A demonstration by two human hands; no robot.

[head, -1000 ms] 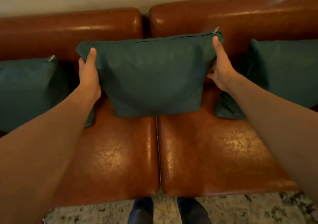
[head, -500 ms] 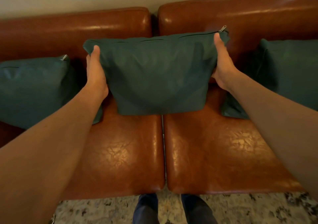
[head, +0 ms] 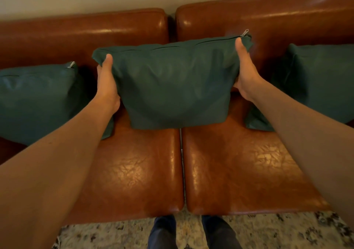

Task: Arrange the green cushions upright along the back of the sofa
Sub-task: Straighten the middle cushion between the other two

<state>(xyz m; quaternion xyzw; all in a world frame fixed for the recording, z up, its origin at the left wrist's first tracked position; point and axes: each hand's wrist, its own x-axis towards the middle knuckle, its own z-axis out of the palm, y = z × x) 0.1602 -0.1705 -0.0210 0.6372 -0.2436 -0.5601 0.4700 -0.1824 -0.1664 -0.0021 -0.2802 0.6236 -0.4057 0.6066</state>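
Both hands, left hand point(head: 107, 84) and right hand point(head: 246, 76), grip the middle cushion point(head: 172, 84) upright on the sofa point(head: 134, 172).

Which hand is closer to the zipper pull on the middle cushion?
Right. The right hand grips the middle cushion at the corner just below its zipper pull; the left hand holds the opposite side.

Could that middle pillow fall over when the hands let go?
Maybe. The middle cushion stands right over the gap between the two seat pads, so its bottom edge could sink or tip there. The left hand and right hand grip only its upper corners, and it looks soft and saggy, so it might slump forward once released. It could also lean onto the left cushion or right cushion.
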